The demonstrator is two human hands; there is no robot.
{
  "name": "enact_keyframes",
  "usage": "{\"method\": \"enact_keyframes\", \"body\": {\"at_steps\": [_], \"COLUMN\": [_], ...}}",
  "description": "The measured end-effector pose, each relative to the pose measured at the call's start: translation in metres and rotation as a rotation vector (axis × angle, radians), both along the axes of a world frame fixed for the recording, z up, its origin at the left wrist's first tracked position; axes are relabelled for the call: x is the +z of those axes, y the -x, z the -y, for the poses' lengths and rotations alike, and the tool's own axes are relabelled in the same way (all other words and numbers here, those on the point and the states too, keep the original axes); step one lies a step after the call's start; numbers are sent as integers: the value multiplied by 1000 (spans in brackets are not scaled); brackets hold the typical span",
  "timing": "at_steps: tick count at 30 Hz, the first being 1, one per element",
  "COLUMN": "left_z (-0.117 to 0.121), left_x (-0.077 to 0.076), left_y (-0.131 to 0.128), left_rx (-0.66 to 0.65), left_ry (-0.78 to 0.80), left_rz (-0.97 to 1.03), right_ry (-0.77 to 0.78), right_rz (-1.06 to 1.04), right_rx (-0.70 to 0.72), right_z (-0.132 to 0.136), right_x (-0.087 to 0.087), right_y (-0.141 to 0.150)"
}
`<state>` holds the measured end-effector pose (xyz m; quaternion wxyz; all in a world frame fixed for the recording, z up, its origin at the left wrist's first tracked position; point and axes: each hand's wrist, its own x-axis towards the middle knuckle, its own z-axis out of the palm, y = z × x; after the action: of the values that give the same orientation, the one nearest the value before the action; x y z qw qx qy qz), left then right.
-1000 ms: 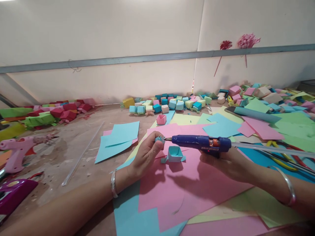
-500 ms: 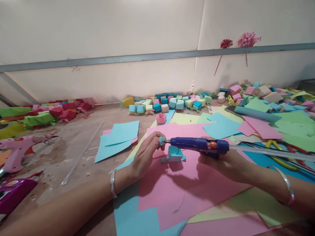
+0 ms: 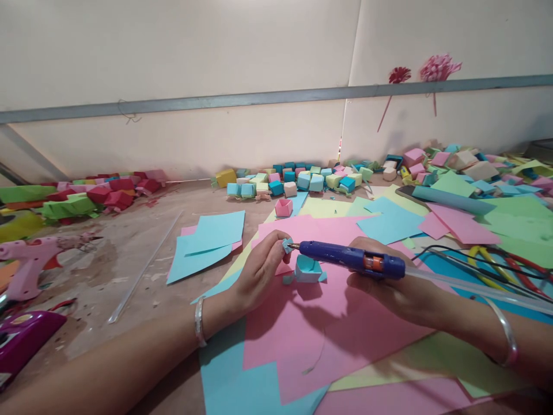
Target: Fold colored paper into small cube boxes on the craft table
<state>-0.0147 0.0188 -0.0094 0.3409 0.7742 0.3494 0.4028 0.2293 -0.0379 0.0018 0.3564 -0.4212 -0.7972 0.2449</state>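
Between its fingertips my left hand [image 3: 263, 268] pinches a small folded piece of light blue paper [image 3: 287, 246]. My right hand [image 3: 384, 288] is wrapped round a dark blue hot glue gun [image 3: 337, 253], with a clear glue stick [image 3: 458, 282] running out of its back end. The metal nozzle points left and is at the blue paper piece; whether it touches cannot be made out. Just below the gun, an open light blue paper box [image 3: 308, 272] with small side tabs stands on a pink paper sheet [image 3: 302, 357].
A pink paper box [image 3: 284, 208] stands farther back. Rows of small paper boxes [image 3: 303, 183] line the wall. At left lie a pink glue gun [image 3: 34, 265], a purple tool [image 3: 28, 346] and a loose glue stick [image 3: 144, 268]. Pliers [image 3: 492, 268] and cables lie right.
The glue gun has tilted, its back end a little lower and its nozzle slightly higher. My left hand and the paper piece have shifted slightly right.
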Motion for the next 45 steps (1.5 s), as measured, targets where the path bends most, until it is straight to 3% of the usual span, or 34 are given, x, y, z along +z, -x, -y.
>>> {"method": "enact_keyframes", "body": {"at_steps": [12,16,45], "left_z": [2,0,1], "left_x": [2,-1,-2], "left_y": [-2,-1,-1], "left_rx": [32,18,-12], "left_ry": [-42,-47,-24], "left_rz": [-21,-7,-3], "right_ry": [-82,-76,-133], "right_rz": [40,55,121], "right_rx": [-33,18,-10], "right_z": [-3,-2,-1], "right_x": [0,-2,1], "right_y": [-1,0,3]}}
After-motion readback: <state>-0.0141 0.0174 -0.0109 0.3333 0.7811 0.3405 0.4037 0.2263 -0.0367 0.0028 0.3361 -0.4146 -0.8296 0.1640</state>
